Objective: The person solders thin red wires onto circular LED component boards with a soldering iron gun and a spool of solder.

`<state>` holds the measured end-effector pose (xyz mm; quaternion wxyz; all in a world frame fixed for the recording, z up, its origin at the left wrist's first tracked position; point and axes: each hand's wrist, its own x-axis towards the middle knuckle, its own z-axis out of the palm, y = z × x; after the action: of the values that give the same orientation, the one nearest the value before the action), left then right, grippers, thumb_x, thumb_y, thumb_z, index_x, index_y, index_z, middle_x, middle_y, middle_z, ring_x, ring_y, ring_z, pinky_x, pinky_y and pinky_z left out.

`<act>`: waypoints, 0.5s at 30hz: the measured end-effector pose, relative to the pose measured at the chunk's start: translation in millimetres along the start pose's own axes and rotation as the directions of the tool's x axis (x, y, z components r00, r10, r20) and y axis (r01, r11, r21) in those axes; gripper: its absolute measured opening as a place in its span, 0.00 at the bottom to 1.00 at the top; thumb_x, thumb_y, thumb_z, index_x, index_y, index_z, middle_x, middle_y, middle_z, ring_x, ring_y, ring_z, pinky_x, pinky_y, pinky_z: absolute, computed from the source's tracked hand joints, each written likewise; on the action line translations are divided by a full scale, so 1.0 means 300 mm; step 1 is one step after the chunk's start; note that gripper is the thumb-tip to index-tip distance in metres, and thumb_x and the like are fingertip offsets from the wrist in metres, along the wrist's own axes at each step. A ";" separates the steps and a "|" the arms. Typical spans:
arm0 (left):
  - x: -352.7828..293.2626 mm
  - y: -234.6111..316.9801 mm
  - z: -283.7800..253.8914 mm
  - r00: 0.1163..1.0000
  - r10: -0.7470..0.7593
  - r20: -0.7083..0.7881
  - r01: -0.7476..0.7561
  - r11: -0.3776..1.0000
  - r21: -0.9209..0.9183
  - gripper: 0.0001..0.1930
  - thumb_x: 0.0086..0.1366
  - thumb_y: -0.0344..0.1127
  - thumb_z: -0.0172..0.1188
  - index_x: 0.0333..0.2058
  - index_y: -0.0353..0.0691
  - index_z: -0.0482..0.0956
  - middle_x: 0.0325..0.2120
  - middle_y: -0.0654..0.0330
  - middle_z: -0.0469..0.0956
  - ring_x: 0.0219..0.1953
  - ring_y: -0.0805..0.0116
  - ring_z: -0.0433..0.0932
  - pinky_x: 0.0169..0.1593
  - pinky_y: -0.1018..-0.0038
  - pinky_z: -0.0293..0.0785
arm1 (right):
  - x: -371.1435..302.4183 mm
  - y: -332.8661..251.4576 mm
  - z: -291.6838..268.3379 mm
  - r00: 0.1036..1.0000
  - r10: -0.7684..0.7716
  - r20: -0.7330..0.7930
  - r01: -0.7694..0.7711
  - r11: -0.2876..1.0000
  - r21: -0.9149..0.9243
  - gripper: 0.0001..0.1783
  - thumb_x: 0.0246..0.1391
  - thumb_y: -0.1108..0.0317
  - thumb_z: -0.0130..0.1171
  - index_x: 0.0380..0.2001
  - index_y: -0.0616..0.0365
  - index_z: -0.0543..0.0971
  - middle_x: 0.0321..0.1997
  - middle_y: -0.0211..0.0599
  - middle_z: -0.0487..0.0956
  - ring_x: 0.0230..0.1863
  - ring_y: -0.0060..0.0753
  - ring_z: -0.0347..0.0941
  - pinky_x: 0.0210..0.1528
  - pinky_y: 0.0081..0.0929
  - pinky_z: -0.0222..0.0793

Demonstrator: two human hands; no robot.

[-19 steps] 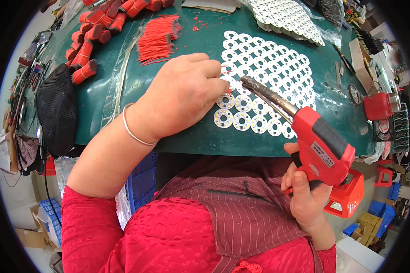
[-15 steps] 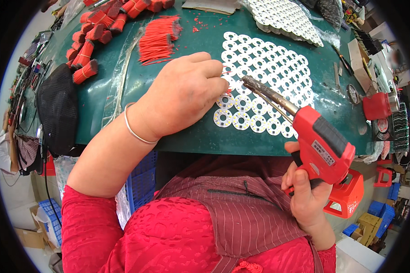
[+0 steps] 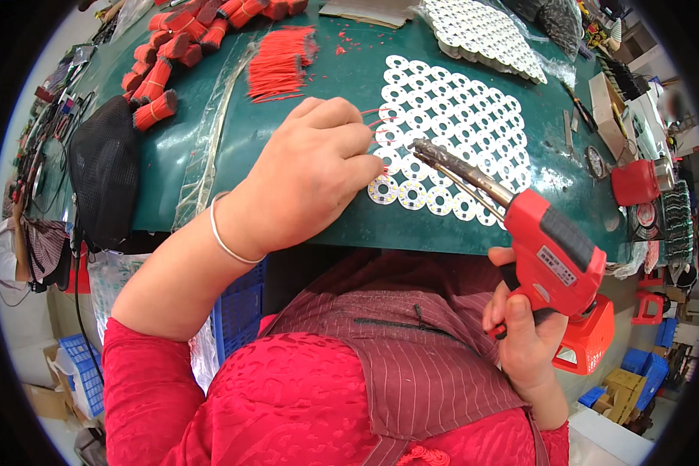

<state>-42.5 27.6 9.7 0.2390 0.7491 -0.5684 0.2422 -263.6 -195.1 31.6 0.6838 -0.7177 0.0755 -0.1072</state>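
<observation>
Round white circuit boards (image 3: 441, 203), dotted with small yellow chips and with holes in their centres, lie in rows on the green table. Over the left edge of these rows, my left hand (image 3: 311, 171) is closed with its fingertips pinched, near the closest row. Thin red wires (image 3: 373, 111) stick out between this hand and the boards; a bit of red shows at its fingertips. My right hand (image 3: 528, 338) grips the handle of a red soldering gun (image 3: 555, 252). The gun's dark metal tip (image 3: 421, 147) points left, just above the boards and a little away from my left fingertips.
Loose red wires (image 3: 279, 66) lie beyond my left hand, with tied red wire bundles (image 3: 154, 113) to their left. More stacked boards (image 3: 485, 35) are at the back. A black mesh-covered object (image 3: 101, 182) sits at the left edge, a red container (image 3: 635, 182) at the right.
My left hand has drawn back toward me along the boards' left edge, and more red wire shows past its fingers. The soldering gun stays nearly in place; the view has shifted slightly.
</observation>
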 end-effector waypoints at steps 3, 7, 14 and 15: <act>-0.008 -0.001 0.005 1.000 -0.016 -0.022 0.016 1.000 0.012 0.09 0.47 0.27 0.69 0.30 0.43 0.82 0.25 0.62 0.72 0.38 0.59 0.76 0.39 0.65 0.71 | 0.004 0.001 0.013 1.000 -0.021 0.015 0.021 1.000 -0.013 0.29 0.67 0.60 0.57 0.64 0.64 0.63 0.60 0.49 0.73 0.29 0.17 0.68 0.28 0.21 0.73; -0.010 0.001 0.021 0.999 -0.037 0.009 0.036 0.999 0.010 0.08 0.48 0.27 0.68 0.29 0.43 0.82 0.25 0.63 0.72 0.37 0.60 0.76 0.39 0.65 0.72 | 0.004 0.012 0.015 0.999 -0.033 0.035 0.035 0.997 -0.076 0.28 0.67 0.61 0.57 0.63 0.64 0.63 0.60 0.50 0.73 0.28 0.17 0.68 0.28 0.21 0.73; -0.010 -0.002 0.030 0.998 -0.067 -0.021 0.067 0.998 0.021 0.07 0.48 0.27 0.68 0.28 0.42 0.81 0.25 0.62 0.73 0.35 0.60 0.76 0.39 0.65 0.72 | 0.004 0.023 0.017 0.998 -0.032 0.061 0.037 0.995 -0.088 0.28 0.67 0.62 0.57 0.63 0.66 0.63 0.55 0.50 0.74 0.27 0.18 0.68 0.27 0.23 0.73; -0.011 -0.003 0.030 0.998 -0.067 -0.017 0.068 0.997 0.025 0.07 0.49 0.27 0.68 0.28 0.41 0.81 0.25 0.62 0.73 0.35 0.59 0.76 0.39 0.65 0.72 | 0.003 0.020 0.020 0.999 -0.010 0.047 0.014 0.996 -0.088 0.28 0.67 0.62 0.58 0.62 0.66 0.63 0.52 0.49 0.75 0.27 0.18 0.68 0.27 0.23 0.73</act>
<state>-41.4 24.6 0.8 0.2421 0.7689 -0.5376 0.2474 -260.9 -189.9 25.2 0.6524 -0.7500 0.0597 -0.0911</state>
